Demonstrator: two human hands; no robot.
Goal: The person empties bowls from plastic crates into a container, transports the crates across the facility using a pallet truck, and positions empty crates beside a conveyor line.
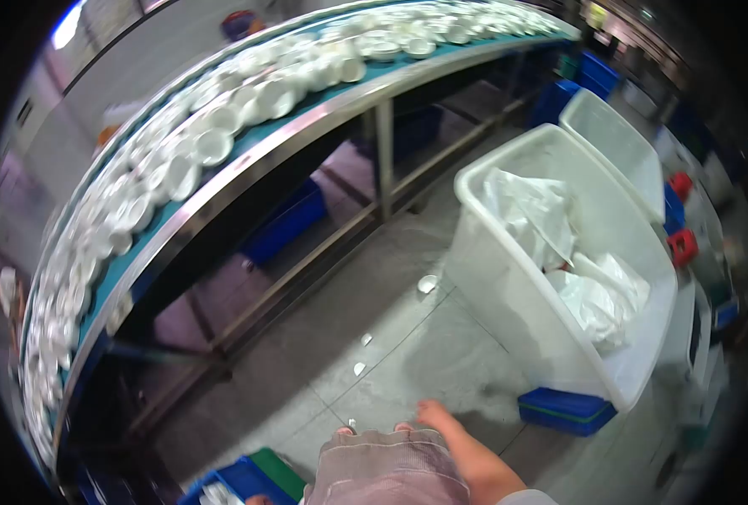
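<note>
My right hand [433, 413] hangs beside my right thigh, over the floor. Its fingers are small and blurred, and nothing can be made out in them. A sliver of skin at the bottom edge appears to be my left hand [258, 500], beside a blue crate [241, 476] that holds white pieces. The rest of that hand is cut off by the frame, so its grip is hidden. Brownish-grey shorts [391, 467] cover my legs between the two hands.
A curved conveyor [248, 162] carries many white cup-like pieces [214, 146]. To the right stands a large white bin [509, 252] with white plastic bags [535, 220] inside. A blue tray [566, 411] lies at its foot. White fragments [427, 284] are scattered on the grey floor.
</note>
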